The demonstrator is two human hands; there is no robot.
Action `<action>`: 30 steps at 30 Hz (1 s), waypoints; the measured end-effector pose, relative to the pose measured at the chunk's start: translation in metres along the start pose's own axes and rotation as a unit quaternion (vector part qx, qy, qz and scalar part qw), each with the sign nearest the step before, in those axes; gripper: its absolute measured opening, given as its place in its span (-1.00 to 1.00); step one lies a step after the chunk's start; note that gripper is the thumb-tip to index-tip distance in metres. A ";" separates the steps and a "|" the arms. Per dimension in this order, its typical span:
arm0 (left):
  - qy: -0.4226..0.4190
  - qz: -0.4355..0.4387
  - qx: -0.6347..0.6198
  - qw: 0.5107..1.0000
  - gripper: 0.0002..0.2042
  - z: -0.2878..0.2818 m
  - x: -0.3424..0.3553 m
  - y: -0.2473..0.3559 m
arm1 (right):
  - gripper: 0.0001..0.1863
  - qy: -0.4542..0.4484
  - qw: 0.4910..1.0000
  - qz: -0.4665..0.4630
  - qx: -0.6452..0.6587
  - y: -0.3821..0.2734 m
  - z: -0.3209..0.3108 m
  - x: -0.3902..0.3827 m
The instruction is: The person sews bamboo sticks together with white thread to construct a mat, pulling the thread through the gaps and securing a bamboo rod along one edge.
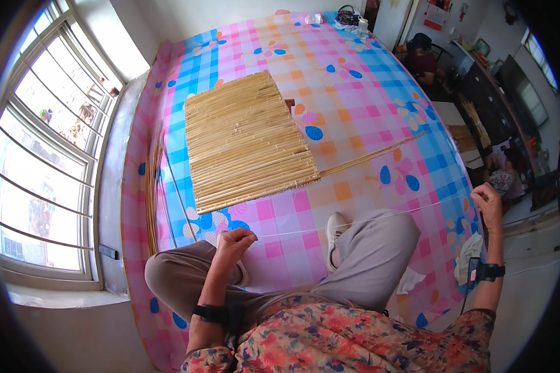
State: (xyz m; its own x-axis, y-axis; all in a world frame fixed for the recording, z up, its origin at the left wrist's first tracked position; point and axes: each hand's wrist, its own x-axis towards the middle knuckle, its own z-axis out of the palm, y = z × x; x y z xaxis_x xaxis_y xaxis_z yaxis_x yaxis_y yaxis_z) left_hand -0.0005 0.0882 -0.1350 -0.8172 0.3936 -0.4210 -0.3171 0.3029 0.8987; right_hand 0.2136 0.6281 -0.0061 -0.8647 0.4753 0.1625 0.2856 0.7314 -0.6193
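Left hand (235, 239): fingers curled nearly closed, pinching one end of a thin clear thread (367, 217) just above the left knee; a dark band sits on the wrist.
Right hand (488, 202): raised out to the right, past the bed's edge, fingers folded closed round the other end of the thread; a dark band with a small device is on that wrist too.
Thread: drawn taut between the two hands, running across in front of the knees and over the right foot.
Legs: crossed, in grey-brown trousers, resting on the bed; a pale shoe (335, 230) shows between the knees.
Mat (246, 143): a flat panel of straw-coloured reeds laid side by side, lying on the bed beyond the knees, well apart from both hands.
Loose reeds (152, 186): a bundle along the mat's left side, near the bed's edge; one long single reed (379, 152) sticks out from the mat's right.
Bed (354, 93): covered by a pink, blue and orange checked sheet with flower prints.
Room: a barred window (43, 155) at left, bright with daylight; dark furniture at right, where another person (423, 59) sits.
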 end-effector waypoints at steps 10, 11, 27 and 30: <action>-0.108 -0.068 -0.078 0.989 -0.86 0.027 0.014 -0.012 | -0.88 0.148 0.873 0.014 0.465 -0.003 -0.016 -0.002; -0.100 -0.071 -0.094 0.988 -0.86 0.027 0.019 -0.013 | -0.88 0.147 0.874 0.016 0.464 -0.007 -0.019 -0.002; 0.107 -0.048 -0.467 0.876 -0.40 0.029 0.112 -0.063 | -0.83 0.030 0.831 -0.156 0.532 -0.132 -0.016 0.011; 0.145 -0.027 -0.522 0.840 -0.49 0.029 0.127 -0.063 | -0.80 0.043 0.925 -0.013 0.377 -0.151 0.033 0.001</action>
State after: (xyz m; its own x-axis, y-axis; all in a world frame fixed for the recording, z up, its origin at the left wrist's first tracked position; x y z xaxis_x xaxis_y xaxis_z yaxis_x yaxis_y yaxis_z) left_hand -0.0706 0.1446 -0.2490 -0.8231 0.1294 -0.5530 -0.4827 -0.6725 0.5610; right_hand 0.1562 0.5018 0.0623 -0.8217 0.5234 0.2255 -0.1324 0.2096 -0.9688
